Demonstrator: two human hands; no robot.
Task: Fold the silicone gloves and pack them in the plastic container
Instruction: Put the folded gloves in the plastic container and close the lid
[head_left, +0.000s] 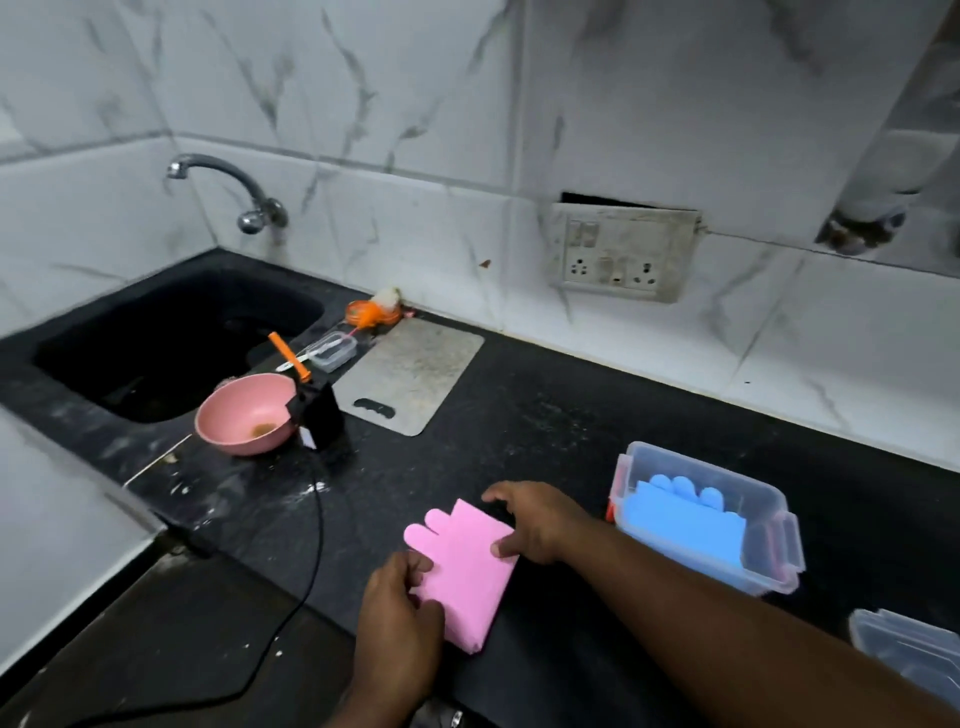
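A pink silicone glove (462, 566) lies folded on the black counter, its fingers pointing to the upper left. My left hand (397, 618) pinches its near left edge between thumb and fingers. At the glove's right edge my right hand (535, 519) grips it, thumb on top. A clear plastic container (769, 535) stands to the right with a folded blue glove (685, 525) inside it.
The container's clear lid (914, 654) lies at the right edge. A pink bowl (247, 415), a black device with a cable (322, 415), a cutting board (410, 371) and a small clear box (332, 351) sit farther back. The sink (171, 332) is at the left.
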